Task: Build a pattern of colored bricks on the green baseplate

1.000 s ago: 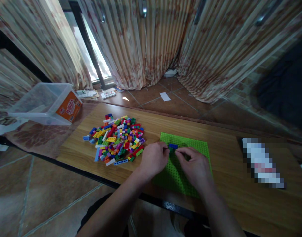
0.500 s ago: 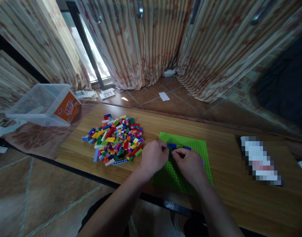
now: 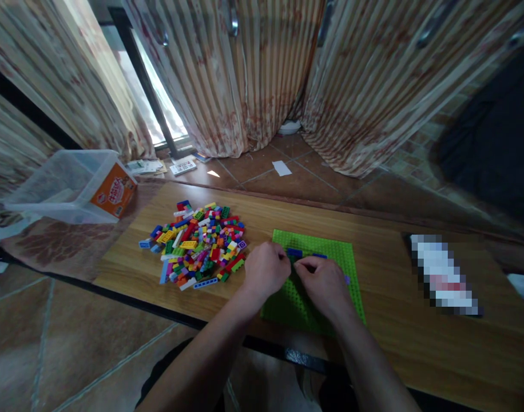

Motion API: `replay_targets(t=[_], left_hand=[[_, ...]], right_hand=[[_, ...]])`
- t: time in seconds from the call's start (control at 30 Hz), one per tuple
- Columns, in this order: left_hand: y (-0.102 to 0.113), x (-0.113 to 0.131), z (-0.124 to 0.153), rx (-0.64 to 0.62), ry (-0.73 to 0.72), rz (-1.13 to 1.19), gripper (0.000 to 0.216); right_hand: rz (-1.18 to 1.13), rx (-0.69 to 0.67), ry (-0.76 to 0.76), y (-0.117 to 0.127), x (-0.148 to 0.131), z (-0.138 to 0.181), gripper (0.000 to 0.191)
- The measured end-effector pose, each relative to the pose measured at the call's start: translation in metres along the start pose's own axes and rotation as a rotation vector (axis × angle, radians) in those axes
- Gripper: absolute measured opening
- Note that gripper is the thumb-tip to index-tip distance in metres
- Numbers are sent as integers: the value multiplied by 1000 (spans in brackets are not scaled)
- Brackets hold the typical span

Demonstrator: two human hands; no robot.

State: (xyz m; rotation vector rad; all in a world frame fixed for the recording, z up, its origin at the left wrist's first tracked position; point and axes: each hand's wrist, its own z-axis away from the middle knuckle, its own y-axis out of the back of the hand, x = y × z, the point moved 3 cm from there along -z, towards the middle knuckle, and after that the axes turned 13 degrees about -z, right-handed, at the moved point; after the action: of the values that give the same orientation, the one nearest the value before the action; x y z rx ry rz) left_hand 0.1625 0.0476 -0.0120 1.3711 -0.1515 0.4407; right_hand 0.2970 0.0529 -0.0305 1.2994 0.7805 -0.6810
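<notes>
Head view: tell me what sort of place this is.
Probably a room at home, set up for play: a wooden table on a tiled floor, long curtains by a window, a brick pile and a green baseplate under both hands.

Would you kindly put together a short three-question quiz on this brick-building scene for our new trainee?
1. True or false: the loose pile of small multicoloured plastic bricks lies to the right of the flat green studded baseplate.
2. Which thing sits at the far left end of the wooden table? A) clear plastic tub with an orange label B) a metal bowl C) a cardboard tray
3. Fill in: the left hand and right hand meet over the ____, by the small blue bricks.

Key: 1 false, it lies to the left; 2 A; 3 baseplate.
</notes>
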Motion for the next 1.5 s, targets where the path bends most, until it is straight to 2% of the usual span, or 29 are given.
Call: replay_targets(t=[0.57,0.97,1.13,1.27,1.4,1.5], left_hand=[[0,-1,-7,-21,-1,-8,27],[-1,-1,-8,-34,24,-30,29],[0,-3,-10,-49,-1,-25,27],[0,-4,-7,-15,-30,-10,26],[-1,-6,-3,11,-129,36,24],[3,-11,-2,25,-206,126,24]], right_hand=[[110,25,-6,0,-9,1,27],[47,4,-10,2,-6,-3,25],[50,15,36,-1,-2,-3,27],[14,4,39,1,0,-3,27],[-29,-24,11,3,2,-2,26],[-74,11,-25,8,4,-2,27]])
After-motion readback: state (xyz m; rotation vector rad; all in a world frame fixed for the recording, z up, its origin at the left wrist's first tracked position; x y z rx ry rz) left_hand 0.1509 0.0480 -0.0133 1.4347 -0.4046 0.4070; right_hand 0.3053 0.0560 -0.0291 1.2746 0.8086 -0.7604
